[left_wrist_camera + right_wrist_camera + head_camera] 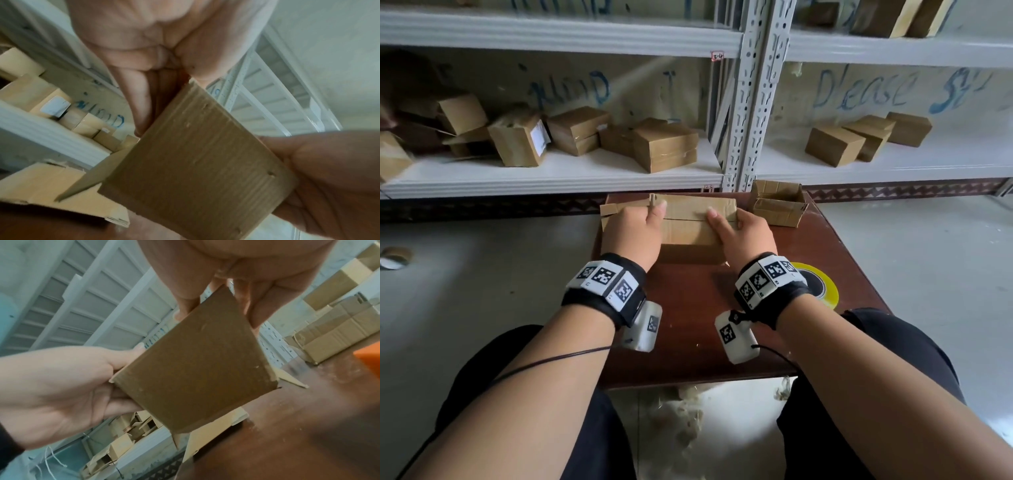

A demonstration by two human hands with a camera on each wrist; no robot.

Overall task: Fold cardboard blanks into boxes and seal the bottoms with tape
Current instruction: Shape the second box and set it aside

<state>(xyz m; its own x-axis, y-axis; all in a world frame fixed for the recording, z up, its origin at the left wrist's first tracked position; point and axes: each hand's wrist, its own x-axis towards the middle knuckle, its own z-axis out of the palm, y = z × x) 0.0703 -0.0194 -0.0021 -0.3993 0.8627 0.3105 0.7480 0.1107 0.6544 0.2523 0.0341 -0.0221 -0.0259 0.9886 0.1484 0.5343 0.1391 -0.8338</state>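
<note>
A brown cardboard box (688,229) stands on the dark wooden table (698,329), held between both hands. My left hand (631,233) grips its left end, thumb lying on the folded top flaps. My right hand (743,233) grips the right end, thumb also on top. In the left wrist view the left hand (148,68) curls its fingers round the box (197,170). The right wrist view has the right hand (232,293) pinching the box (197,369) by its upper edge. A flat cardboard blank (607,209) pokes out from behind the box on the left. A yellow tape roll (822,284) lies right of my right wrist.
An open-topped small box (777,205) stands at the table's far right corner. White metal shelves (551,178) behind the table carry several brown boxes. A tape core (395,257) lies on the grey floor at the left. Paper scraps litter the floor under the table.
</note>
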